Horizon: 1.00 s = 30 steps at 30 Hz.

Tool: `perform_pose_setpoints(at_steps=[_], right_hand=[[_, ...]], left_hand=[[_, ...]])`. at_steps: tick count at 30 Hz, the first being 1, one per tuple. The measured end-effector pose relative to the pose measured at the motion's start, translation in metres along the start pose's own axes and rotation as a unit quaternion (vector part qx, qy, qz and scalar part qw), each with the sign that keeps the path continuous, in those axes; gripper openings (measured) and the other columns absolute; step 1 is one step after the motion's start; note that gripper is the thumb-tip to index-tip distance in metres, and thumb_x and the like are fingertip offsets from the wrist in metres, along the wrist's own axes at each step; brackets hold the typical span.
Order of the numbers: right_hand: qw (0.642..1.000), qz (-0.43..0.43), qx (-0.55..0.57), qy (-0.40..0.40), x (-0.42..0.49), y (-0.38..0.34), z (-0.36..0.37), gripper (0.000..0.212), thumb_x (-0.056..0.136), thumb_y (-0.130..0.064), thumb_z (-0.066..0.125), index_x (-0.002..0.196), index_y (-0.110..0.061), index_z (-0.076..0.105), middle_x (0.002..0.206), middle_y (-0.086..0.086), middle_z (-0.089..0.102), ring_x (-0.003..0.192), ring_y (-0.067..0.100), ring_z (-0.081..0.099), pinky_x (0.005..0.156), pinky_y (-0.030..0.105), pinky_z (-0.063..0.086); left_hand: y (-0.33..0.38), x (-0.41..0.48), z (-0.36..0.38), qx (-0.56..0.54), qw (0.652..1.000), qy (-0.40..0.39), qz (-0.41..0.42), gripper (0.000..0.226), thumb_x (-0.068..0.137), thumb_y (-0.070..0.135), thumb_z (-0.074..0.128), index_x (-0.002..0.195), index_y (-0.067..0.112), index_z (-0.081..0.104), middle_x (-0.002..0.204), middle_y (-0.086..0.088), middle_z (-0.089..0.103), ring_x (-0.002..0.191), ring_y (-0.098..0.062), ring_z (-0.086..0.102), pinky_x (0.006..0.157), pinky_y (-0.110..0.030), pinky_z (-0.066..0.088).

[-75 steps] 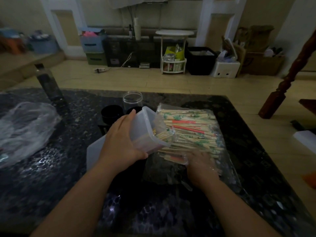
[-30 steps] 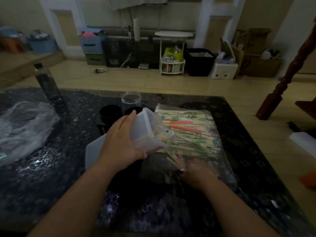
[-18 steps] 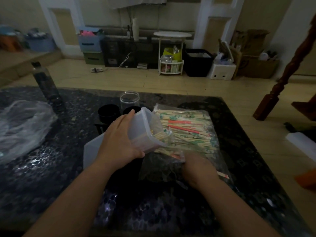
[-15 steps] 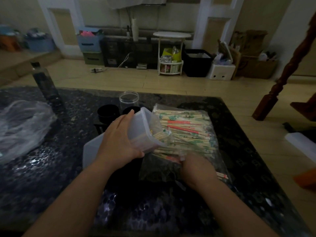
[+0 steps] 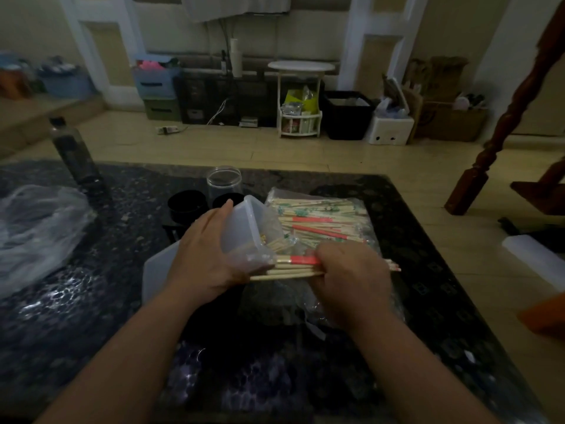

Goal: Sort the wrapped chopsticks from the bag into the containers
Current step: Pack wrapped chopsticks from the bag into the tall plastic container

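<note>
Dark speckled table (image 5: 91,301). Left hand (image 5: 203,255) grips the tilted container (image 5: 244,231); right hand (image 5: 351,276) clutches a bundle of wrapped chopsticks (image 5: 293,266) at its mouth.

Milky, see-through white for the container (image 5: 241,231) in the left hand (image 5: 201,261); pale straw with one coral-red band for the chopsticks (image 5: 295,267) in the right hand (image 5: 351,276). Beyond the right hand, in the clear bag (image 5: 324,209), more straw, red bands and green print (too small to read). Under both hands, black table (image 5: 91,301) with grey speckle. Beyond the left hand, two black cups (image 5: 186,205).
</note>
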State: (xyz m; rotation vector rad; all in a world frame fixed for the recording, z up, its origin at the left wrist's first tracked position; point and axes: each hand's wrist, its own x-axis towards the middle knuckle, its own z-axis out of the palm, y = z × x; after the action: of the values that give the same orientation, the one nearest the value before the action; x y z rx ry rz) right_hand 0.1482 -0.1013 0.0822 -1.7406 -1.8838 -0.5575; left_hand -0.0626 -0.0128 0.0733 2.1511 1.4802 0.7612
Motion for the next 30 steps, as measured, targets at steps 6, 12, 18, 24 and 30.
perform_pose_setpoints(at_steps=[6,12,18,24,30], right_hand=[[0.982,0.006,0.093,0.162,0.005,0.007,0.006,0.031,0.092,-0.032,0.052,0.070,-0.013,0.060,0.075,0.005,0.051,0.059,0.022,0.044,0.047,0.029,0.036],[0.957,0.089,0.231,0.151,0.012,0.000,0.017,0.037,0.096,-0.039,0.049,0.082,-0.011,0.069,0.087,-0.004,0.050,0.069,0.007,0.048,0.056,0.024,0.046],[0.809,0.287,0.483,0.174,0.028,-0.003,0.010,0.034,0.099,-0.028,0.058,0.065,-0.025,0.063,0.062,0.008,0.066,0.061,0.014,0.066,0.064,0.022,0.052],[0.729,0.386,0.553,0.117,0.027,-0.008,0.005,0.033,0.098,-0.033,0.058,0.073,-0.012,0.067,0.056,0.001,0.064,0.051,0.012,0.062,0.054,0.020,0.051],[0.737,0.361,0.570,0.033,0.027,-0.009,0.019,0.010,0.089,-0.025,0.072,0.082,-0.018,0.069,0.069,-0.001,0.069,0.060,0.005,0.064,0.052,0.020,0.048]], left_hand=[[0.000,-0.001,0.001,0.011,1.000,-0.001,0.007,0.126,0.052,0.071,0.080,0.153,0.039,0.011,0.157,0.011,0.021,0.143,-0.009,0.018,0.113,-0.035,0.021],[-0.003,0.000,0.003,0.036,0.999,0.001,0.023,0.123,0.060,0.051,0.089,0.154,0.038,0.010,0.157,0.011,0.020,0.143,-0.012,0.018,0.113,-0.037,0.022],[-0.001,-0.001,0.001,0.053,0.998,-0.007,0.021,0.132,0.052,0.034,0.094,0.154,0.035,0.010,0.157,0.008,0.021,0.141,-0.012,0.018,0.112,-0.033,0.022],[-0.002,0.000,0.002,0.050,0.999,-0.010,0.019,0.135,0.048,0.032,0.095,0.153,0.037,0.012,0.156,0.008,0.022,0.140,-0.008,0.017,0.110,-0.029,0.020],[-0.001,-0.001,0.003,0.051,0.998,-0.013,0.017,0.135,0.048,0.031,0.095,0.153,0.038,0.011,0.155,0.008,0.022,0.139,-0.008,0.018,0.110,-0.029,0.020]])
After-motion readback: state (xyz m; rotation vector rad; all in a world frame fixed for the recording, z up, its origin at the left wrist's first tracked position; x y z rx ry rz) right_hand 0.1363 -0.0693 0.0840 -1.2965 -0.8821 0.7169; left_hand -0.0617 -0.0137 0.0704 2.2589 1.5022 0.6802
